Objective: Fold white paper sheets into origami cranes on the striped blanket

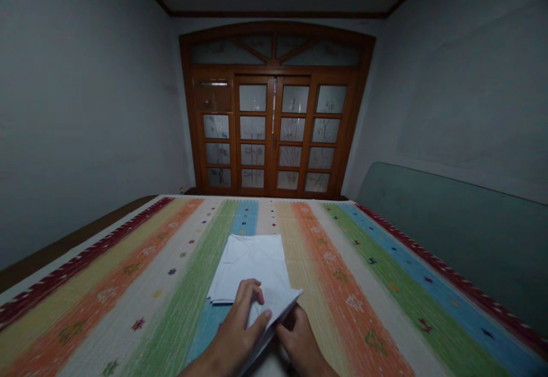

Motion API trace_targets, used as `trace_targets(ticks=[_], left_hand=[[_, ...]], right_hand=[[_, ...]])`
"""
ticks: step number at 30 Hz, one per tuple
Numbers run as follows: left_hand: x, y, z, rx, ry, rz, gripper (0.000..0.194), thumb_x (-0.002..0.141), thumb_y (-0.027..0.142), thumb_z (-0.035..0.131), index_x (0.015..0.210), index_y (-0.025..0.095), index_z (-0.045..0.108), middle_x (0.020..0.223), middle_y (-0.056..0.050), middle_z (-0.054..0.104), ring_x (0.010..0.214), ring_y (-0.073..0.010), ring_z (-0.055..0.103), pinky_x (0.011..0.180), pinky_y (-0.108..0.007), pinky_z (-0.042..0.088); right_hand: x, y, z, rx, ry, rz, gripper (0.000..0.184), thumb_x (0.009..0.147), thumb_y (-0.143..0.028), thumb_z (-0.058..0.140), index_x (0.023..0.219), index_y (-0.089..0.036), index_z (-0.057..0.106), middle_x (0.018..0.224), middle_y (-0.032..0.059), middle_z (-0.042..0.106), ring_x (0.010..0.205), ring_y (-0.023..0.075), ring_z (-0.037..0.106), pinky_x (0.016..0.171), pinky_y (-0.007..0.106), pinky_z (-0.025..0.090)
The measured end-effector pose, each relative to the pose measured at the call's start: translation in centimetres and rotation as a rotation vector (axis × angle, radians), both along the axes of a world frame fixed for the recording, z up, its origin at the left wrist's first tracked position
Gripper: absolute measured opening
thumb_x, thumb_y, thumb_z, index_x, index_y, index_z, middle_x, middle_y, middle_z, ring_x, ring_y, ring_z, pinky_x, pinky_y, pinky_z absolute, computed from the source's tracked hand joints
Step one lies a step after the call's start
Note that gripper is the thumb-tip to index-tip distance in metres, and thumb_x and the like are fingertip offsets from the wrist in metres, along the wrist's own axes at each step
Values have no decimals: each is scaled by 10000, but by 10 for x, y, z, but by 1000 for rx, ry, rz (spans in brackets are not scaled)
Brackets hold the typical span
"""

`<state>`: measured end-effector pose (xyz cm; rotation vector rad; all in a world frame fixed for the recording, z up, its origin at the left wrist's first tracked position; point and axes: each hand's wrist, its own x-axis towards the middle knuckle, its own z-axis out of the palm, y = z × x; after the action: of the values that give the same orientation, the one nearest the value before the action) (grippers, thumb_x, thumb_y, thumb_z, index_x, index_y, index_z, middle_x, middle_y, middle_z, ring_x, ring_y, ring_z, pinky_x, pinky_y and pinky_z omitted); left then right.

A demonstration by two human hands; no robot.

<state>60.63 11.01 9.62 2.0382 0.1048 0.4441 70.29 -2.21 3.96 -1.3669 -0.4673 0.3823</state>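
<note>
A folded piece of white paper (280, 303) is tilted up in front of me, low in the middle of the head view. My left hand (237, 328) is closed on its left side, with the thumb and curled fingers on the upper face. Along the lower right edge, my right hand (302, 340) grips the paper, its fingers partly hidden behind it. Just beyond my hands lies a stack of white sheets (257, 257), flat on the striped cloth. The held paper overlaps the near part of that stack.
A tablecloth (162, 285) with colourful stripes and small woven figures covers the table. A pale green panel (454, 228) stands along the right side. Wooden doors with glass panes (274, 131) close off the far end, between plain walls.
</note>
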Motion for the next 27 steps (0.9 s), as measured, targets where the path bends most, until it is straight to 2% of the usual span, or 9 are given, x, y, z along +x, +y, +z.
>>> trace_targets(ticks=[4,6,10,13,17,22,25,27], left_hand=[[-3,2,-2,109,30,-85,422,870,474,666,1177,228,512,1406,-160,526,1331,-348,483,1124,-499,387],[-4,5,-6,195,37,-92,549,833,408,714,1296,218,487,1449,-178,511,1357,-365,475,1135,-523,387],[-7,9,-20,402,-37,-90,742,849,202,628,1528,227,329,1588,-184,416,1497,-372,330,1211,-580,287],[-8,8,-30,502,-98,-117,883,788,134,632,1584,235,263,1650,-180,332,1531,-402,252,1215,-621,275],[-6,4,-34,480,-90,-143,907,745,130,680,1576,215,326,1658,-195,313,1518,-439,268,1202,-641,304],[-7,4,-30,347,-33,-104,936,662,4,585,1553,232,409,1602,-146,441,1471,-384,401,1204,-596,346],[-8,7,-27,352,-30,-55,940,613,-38,524,1505,256,489,1578,-102,487,1464,-357,423,1205,-590,348],[-8,8,-23,368,-79,-27,899,625,-46,492,1463,276,538,1526,-78,558,1421,-317,492,1195,-559,380]], right_hand=[[1,-2,10,39,-20,13,361,586,-208,714,946,-186,733,963,113,786,957,331,712,855,426,573],[0,-2,17,97,-68,50,373,577,-163,692,947,-199,722,976,92,780,929,297,709,833,384,572],[-2,0,23,163,-90,108,380,587,-144,694,963,-202,698,933,63,766,848,254,709,786,337,567],[-3,0,21,135,-139,76,343,623,-159,678,963,-198,699,950,68,758,856,249,702,797,332,559],[-6,-3,22,68,-161,47,350,631,-156,624,972,-204,689,918,62,744,824,246,690,749,321,558],[-8,-4,26,48,-250,76,325,669,-167,628,985,-212,690,955,65,740,867,251,689,800,327,559],[-9,-4,27,43,-299,91,310,754,-203,633,1061,-219,673,986,76,744,935,267,695,826,334,563],[-8,-5,25,49,-334,112,313,810,-258,646,1121,-222,655,1022,90,743,999,285,691,875,357,558]])
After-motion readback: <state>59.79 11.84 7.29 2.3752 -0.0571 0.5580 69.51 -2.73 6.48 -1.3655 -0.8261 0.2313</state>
